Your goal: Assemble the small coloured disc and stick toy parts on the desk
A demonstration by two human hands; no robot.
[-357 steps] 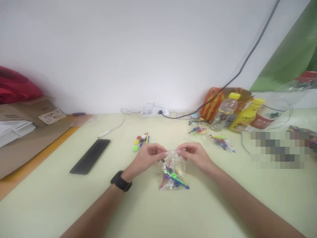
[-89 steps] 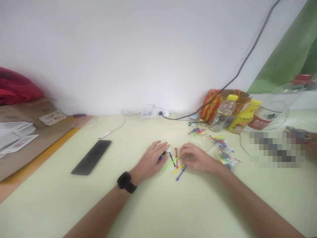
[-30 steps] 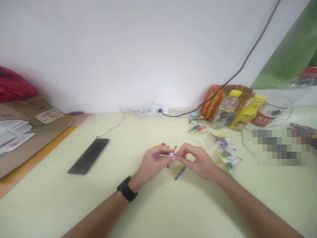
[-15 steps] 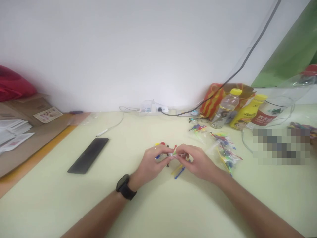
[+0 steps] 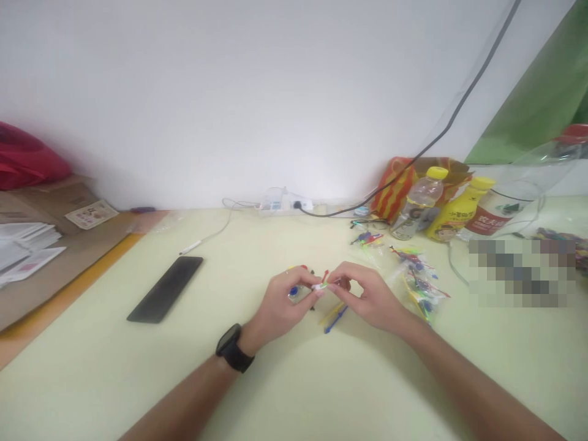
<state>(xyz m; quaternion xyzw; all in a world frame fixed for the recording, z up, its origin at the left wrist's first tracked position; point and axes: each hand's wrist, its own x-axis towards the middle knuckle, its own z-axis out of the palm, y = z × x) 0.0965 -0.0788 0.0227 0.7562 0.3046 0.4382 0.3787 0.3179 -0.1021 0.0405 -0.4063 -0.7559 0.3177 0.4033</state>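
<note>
My left hand (image 5: pixel 287 300) pinches a small white and green plastic piece (image 5: pixel 323 286) between thumb and fingertips. My right hand (image 5: pixel 370 297) is closed too, its fingertips gripping the same piece from the right. A red arrow-shaped piece (image 5: pixel 326 275) sticks up just behind the fingertips; whether it is joined to the white piece I cannot tell. Below my right fingers, a blue arrow-tipped stick (image 5: pixel 335 320) and a yellow stick (image 5: pixel 329 315) lie on the table. A blue round piece (image 5: pixel 293 291) shows behind my left fingers, which partly hide other small parts.
Bagged colourful plastic parts (image 5: pixel 420 278) lie to the right. Behind them stand a clear bottle (image 5: pixel 418 205), a yellow bottle (image 5: pixel 459 208) and a striped bag (image 5: pixel 390 184). A black phone (image 5: pixel 165 289) lies left; a power strip (image 5: pixel 280 201) sits by the wall, near cardboard (image 5: pixel 50 199).
The fingertips of both hands have shifted slightly, so more of the white and green piece shows between them. The sticks on the table have barely moved.
</note>
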